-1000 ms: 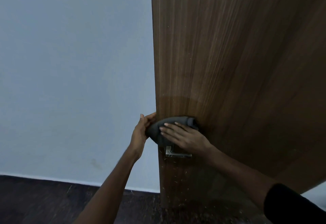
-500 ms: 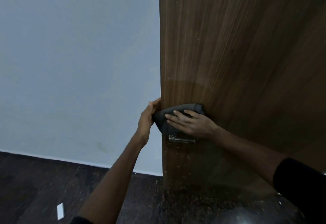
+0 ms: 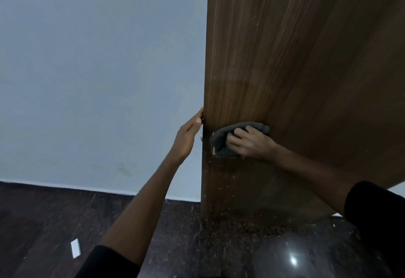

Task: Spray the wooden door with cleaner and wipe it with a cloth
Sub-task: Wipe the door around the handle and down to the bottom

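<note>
The brown wooden door (image 3: 295, 63) fills the right half of the view, its free edge running down the middle. My right hand (image 3: 247, 144) grips a dark grey cloth (image 3: 221, 139) with curled fingers and presses it against the door's face near the edge, over the metal handle, which is almost fully hidden. My left hand (image 3: 188, 135) rests with straight fingers against the door's edge, a little above and left of the cloth. A darker damp band shows on the wood above the cloth. No spray bottle is in view.
A pale blue-grey wall (image 3: 98, 80) stands left of the door. The dark polished floor (image 3: 153, 234) lies below, with light specks near the door's foot and a small white strip (image 3: 75, 248) at the lower left.
My right hand's fingers have gone from flat on the cloth to curled round it. My left hand has straightened along the door's edge. The view has tilted down, showing more floor.
</note>
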